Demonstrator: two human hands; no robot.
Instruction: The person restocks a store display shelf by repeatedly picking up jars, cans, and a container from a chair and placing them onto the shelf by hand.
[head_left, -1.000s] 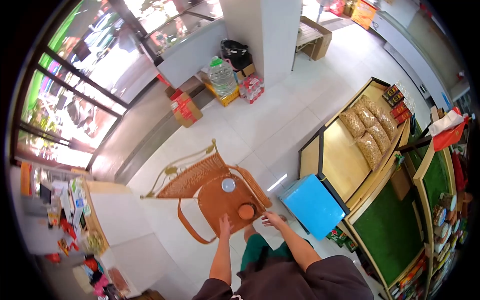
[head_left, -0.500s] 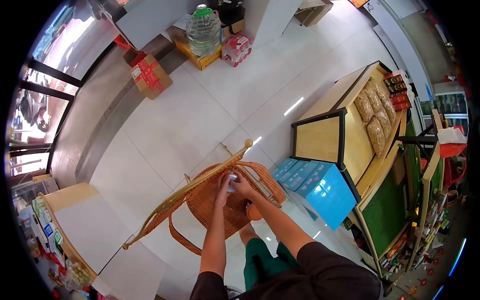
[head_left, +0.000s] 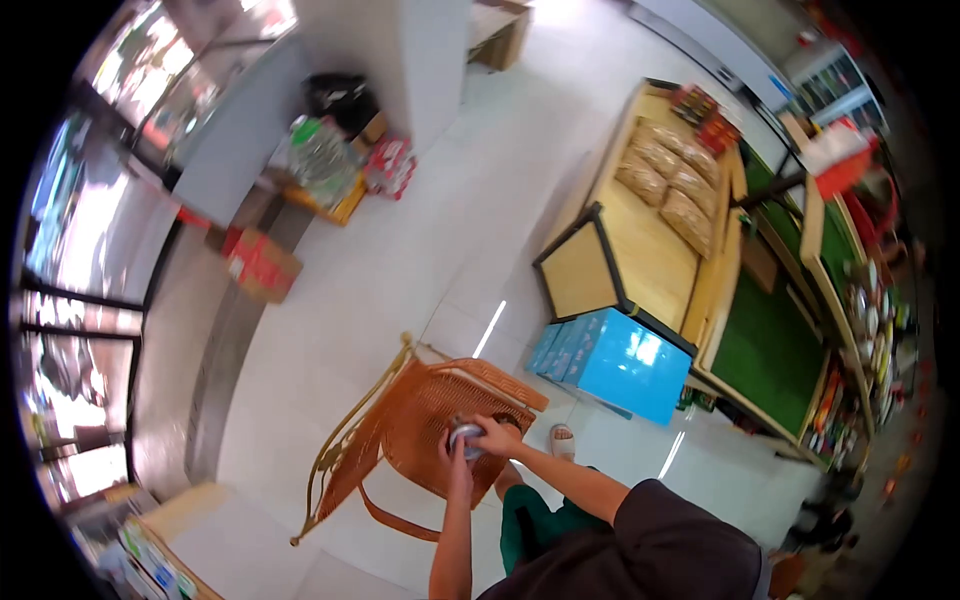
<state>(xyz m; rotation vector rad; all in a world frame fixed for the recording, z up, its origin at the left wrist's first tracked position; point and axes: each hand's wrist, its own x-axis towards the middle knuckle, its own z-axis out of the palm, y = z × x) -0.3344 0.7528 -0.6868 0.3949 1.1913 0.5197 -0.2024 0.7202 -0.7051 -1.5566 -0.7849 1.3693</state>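
Observation:
Both of my hands meet over the seat of a woven orange-brown chair (head_left: 415, 440) with curved armrests and a brass-coloured frame along its back. Between them is a small silvery, rounded object (head_left: 466, 432), too blurred to name further. My left hand (head_left: 455, 455) has its fingers closed around the near left side of it. My right hand (head_left: 495, 438) grips it from the right, fingers bent over it. Just beyond the right hand, a dark-topped round container (head_left: 507, 421) on the seat is partly covered by that hand.
Blue boxes (head_left: 625, 365) stand right of the chair, against a wooden display stand (head_left: 640, 260) bearing bagged goods (head_left: 668, 180). Toward the back left are a taped carton (head_left: 262, 266), a large water bottle (head_left: 322, 165) and a pink-wrapped pack (head_left: 390, 168). A counter (head_left: 225, 540) is at lower left.
The view has swung and tilted, so the chair and my hands sit lower in the picture and the display stand further left. Both hands stay on the silvery object. A sandalled foot now shows.

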